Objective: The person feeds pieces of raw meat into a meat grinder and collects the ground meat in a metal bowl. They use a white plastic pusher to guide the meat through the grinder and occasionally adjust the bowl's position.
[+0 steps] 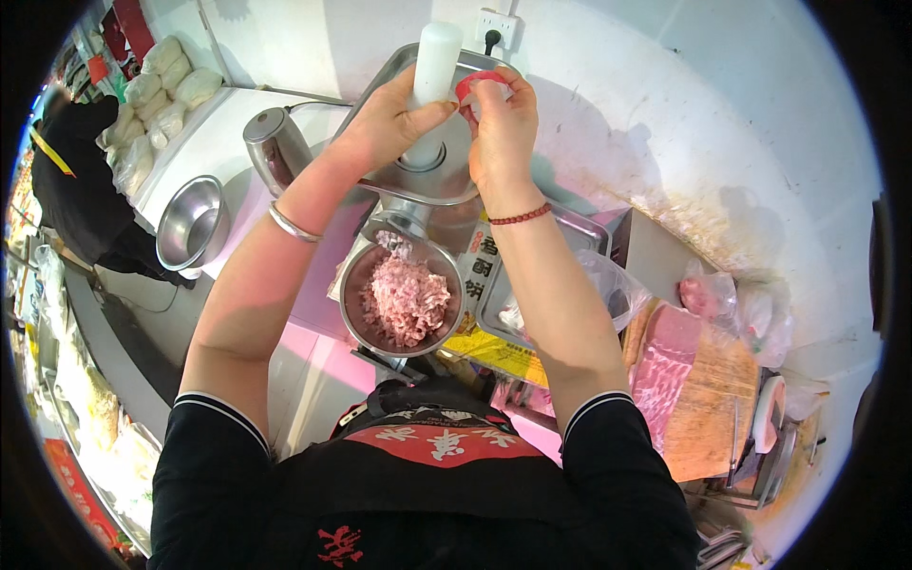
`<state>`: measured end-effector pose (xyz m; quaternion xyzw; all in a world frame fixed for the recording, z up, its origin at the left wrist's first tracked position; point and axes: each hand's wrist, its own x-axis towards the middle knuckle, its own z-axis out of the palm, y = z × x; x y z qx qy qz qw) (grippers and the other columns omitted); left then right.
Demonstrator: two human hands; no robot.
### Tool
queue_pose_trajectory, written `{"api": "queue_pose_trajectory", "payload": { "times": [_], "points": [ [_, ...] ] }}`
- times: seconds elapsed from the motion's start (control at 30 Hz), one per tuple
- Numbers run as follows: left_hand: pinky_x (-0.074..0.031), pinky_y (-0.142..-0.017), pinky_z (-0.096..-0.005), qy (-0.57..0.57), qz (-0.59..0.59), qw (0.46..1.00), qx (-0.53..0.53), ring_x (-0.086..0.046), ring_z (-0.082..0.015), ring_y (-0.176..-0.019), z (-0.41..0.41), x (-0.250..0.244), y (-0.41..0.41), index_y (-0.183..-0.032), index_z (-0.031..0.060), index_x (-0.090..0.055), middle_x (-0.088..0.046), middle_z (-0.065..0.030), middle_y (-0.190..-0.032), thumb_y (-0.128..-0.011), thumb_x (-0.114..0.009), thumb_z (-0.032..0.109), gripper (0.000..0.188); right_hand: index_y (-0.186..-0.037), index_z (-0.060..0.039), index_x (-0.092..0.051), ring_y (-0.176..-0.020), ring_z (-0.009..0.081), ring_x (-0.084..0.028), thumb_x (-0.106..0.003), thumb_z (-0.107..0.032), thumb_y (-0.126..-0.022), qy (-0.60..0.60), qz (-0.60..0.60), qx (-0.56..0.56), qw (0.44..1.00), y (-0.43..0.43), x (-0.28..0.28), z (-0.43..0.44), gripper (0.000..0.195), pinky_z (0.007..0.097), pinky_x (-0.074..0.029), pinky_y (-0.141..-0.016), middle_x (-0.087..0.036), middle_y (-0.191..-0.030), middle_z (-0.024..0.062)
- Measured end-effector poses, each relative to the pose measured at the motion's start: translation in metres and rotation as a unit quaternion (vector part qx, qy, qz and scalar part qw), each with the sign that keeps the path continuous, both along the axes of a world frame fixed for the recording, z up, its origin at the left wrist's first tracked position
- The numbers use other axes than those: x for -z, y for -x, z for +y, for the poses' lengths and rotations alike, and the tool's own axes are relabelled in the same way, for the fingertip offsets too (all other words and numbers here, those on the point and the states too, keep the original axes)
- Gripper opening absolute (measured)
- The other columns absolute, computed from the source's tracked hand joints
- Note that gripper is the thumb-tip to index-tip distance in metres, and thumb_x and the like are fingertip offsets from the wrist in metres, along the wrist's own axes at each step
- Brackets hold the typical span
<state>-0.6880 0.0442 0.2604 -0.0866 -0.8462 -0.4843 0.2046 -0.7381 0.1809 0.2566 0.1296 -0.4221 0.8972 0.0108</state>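
My left hand (402, 114) grips a white plastic meat pusher (438, 64), whose lower end stands in the feed opening of a meat grinder's steel tray (385, 174). Beside it, over the tray's right side, my right hand (502, 121) holds a piece of raw red and whitish meat (481, 84) between thumb and fingers. Below the tray, the grinder's outlet (393, 226) has strands of mince hanging from it. A steel bowl (347, 292) under the outlet holds a heap of ground meat (406, 299).
Left are a steel canister (274, 146), an empty steel bowl (192, 224) and stacked filled bags (167, 85). A person in black (78, 178) stands far left. Right are a metal tray (491, 306), a slab of meat (666, 370) on a wooden board (719, 399) and a knife (736, 442).
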Motion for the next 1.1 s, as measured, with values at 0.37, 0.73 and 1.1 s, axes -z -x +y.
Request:
{"api": "queue_pose_trajectory", "payload": {
  "times": [0.37, 0.73, 1.1],
  "points": [
    [-0.044, -0.098, -0.031, -0.015, -0.058, 0.998, 0.02, -0.058, -0.0151, -0.11, 0.002, 0.002, -0.003, -0.128, 0.0045, -0.052, -0.064, -0.0074, -0.115, -0.094, -0.061, 0.025, 0.04, -0.119, 0.0039, -0.048, -0.082, 0.0166, -0.058, -0.065, -0.006, -0.076, 0.01, 0.025, 0.017, 0.999, 0.003, 0.007, -0.003, 0.047, 0.0295, -0.049, -0.075, -0.059, -0.098, 0.0119],
    [-0.041, -0.102, -0.0325, -0.048, -0.086, 0.991, 0.09, -0.056, -0.0182, -0.116, -0.003, 0.007, 0.002, -0.134, 0.0041, -0.048, -0.061, -0.0098, -0.12, -0.093, -0.064, 0.031, 0.052, -0.12, 0.0032, -0.048, -0.09, 0.0172, -0.056, -0.066, -0.007, -0.076, -0.028, 0.02, 0.033, 0.999, 0.007, 0.009, -0.004, 0.049, 0.0303, -0.048, -0.08, -0.058, -0.104, 0.0127],
    [-0.039, -0.104, -0.0333, -0.03, -0.129, 0.989, 0.07, -0.055, -0.0187, -0.116, -0.005, 0.003, 0.0, -0.131, 0.0049, -0.05, -0.062, -0.0112, -0.12, -0.092, -0.062, 0.036, 0.051, -0.123, 0.0054, -0.043, -0.079, 0.0166, -0.058, -0.066, -0.006, -0.075, -0.032, 0.031, 0.033, 0.998, 0.004, 0.007, -0.003, 0.054, 0.0309, -0.049, -0.075, -0.058, -0.097, 0.0131]
  ]
}}
